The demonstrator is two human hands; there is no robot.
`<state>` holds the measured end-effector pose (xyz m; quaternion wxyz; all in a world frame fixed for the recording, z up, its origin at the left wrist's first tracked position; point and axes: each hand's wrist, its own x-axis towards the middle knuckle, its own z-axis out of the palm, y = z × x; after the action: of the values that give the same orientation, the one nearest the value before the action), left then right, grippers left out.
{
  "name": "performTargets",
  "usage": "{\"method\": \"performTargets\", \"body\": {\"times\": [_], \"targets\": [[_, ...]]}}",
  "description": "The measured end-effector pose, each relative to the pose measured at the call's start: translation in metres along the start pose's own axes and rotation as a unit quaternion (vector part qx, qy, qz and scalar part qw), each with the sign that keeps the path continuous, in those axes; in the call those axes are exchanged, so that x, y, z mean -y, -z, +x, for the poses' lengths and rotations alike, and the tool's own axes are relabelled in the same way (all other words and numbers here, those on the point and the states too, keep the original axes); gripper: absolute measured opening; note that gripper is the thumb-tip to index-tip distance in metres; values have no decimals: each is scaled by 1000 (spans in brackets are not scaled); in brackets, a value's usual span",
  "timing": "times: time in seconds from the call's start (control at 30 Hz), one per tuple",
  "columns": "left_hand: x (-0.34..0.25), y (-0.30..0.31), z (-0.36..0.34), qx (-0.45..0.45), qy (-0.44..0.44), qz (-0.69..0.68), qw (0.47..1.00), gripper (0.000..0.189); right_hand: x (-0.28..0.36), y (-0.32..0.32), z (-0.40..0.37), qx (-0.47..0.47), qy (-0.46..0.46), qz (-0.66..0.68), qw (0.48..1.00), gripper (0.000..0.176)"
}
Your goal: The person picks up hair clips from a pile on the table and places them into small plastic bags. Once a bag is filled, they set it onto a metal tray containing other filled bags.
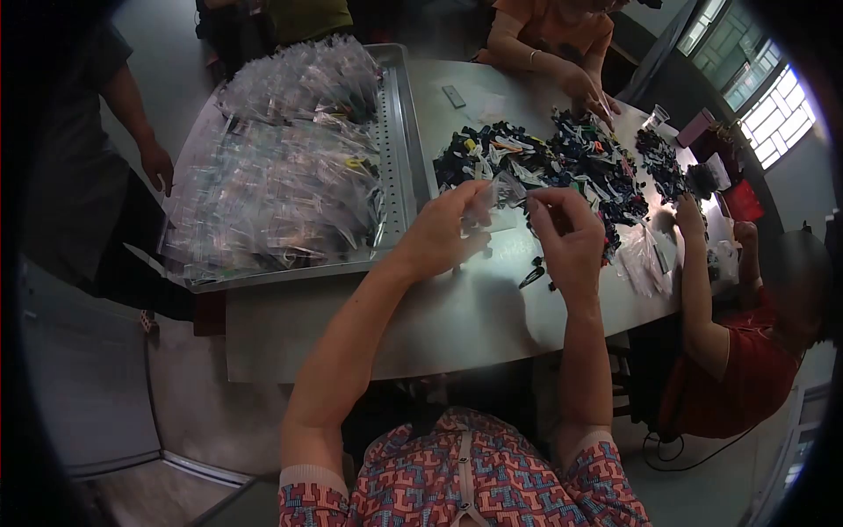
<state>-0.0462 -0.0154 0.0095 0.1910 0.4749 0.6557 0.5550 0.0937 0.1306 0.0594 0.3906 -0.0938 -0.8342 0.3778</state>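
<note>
In front of me, my left hand point(448, 230) grips a small clear plastic bag point(507, 188) between thumb and fingers. Close to the bag's right side, my right hand point(571, 235) is closed in a pinch; a small dark thing shows at its fingertips, too tiny to name. Beyond both hands spreads a pile of small snap hair clips point(588, 158), mostly black with some white, yellow and orange ones. A loose black hair clip point(531, 277) lies on the metal table just below my right hand.
At left, a large metal tray point(406, 132) is heaped with filled clear bags point(272, 184). More clear bags point(645, 261) lie to the right. A person in orange point(562, 39) reaches into the pile opposite; a person in red point(738, 369) sits at right. Another person point(97, 158) stands at left.
</note>
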Motion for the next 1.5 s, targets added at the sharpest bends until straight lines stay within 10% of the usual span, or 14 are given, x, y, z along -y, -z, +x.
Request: {"method": "performTargets", "body": {"times": [0.37, 1.07, 1.33, 1.5], "targets": [[-5, 0, -1, -14, -6, 12, 1000, 65, -36, -32, -24, 127, -68, -225, 964, 19], [4, -2, 0, -24, -29, -4, 999, 67, -46, -27, -21, 180, -109, -176, 961, 20], [16, -4, 4, -19, -67, -19, 997, 30, -27, 5, -19, 86, -170, 8, 982, 16], [14, -5, 2, -18, -47, 2, 999, 46, 30, 14, -11, 18, -74, 59, 995, 13]]}}
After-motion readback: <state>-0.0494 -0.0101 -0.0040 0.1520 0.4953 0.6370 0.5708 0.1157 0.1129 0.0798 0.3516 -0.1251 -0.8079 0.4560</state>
